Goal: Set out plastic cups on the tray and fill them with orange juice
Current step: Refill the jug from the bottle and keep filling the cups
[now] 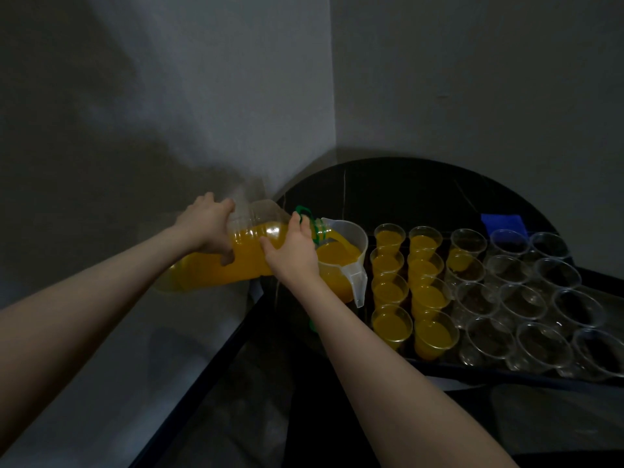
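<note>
Both grips clamp the bottle, long axis near-horizontal: left hand at base end, right hand nearer neck, juice running into jug just right of it, before the cups.

Both bare forearms reach forward and up from the lower edge of the view, converging toward the middle. The left grip sits farther back, palm down, its fingers curled over and its thumb tucked beneath what it holds. The right grip lies ahead of the left one, fingers wrapped upward, thumb spread leftward.
</note>
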